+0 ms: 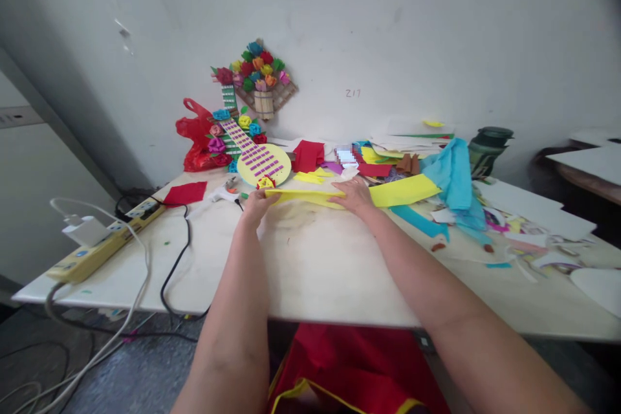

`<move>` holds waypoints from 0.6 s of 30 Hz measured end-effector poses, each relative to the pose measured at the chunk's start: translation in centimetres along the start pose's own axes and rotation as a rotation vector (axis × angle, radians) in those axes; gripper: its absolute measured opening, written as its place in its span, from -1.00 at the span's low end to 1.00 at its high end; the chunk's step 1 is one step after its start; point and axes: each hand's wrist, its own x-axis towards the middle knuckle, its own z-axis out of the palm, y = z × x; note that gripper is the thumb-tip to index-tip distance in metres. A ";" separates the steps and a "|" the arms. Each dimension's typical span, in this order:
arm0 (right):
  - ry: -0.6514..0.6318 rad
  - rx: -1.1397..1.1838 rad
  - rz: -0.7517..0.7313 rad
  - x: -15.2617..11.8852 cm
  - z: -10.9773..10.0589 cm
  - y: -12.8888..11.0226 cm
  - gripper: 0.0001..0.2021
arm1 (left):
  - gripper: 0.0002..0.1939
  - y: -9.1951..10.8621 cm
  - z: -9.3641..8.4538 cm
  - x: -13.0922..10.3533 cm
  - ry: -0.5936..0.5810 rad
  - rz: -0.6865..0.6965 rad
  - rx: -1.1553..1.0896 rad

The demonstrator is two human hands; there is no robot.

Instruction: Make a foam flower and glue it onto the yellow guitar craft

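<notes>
Yellow strip (305,196) at far side of counter (330,272), toward 12 o'clock. Long axis runs 9-to-3 o'clock, nearly level. Left hand (258,208) grips its 9 o'clock end; right hand (356,196) pinches it farther toward 3. Yellow length (402,191) past right hand points to 3, reaching blue sheet (456,174); can't tell if same piece.

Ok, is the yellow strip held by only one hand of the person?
No, the left hand and the right hand both hold the yellow strip, which stretches between them.
</notes>
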 end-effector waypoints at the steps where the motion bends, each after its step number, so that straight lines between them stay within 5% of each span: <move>1: 0.000 -0.006 0.007 0.0 0.0 0.3 -0.49 | -0.63 -0.2 0.0 0.2 -0.027 0.021 -0.037; 12: -0.028 -0.101 -0.043 -1.0 -1.1 2.6 -0.48 | -0.53 0.4 0.0 0.2 0.036 0.058 -0.290; 18: 0.129 -0.163 -0.004 -0.9 -0.8 3.3 -0.56 | -0.55 0.5 0.1 0.4 0.087 0.064 -0.445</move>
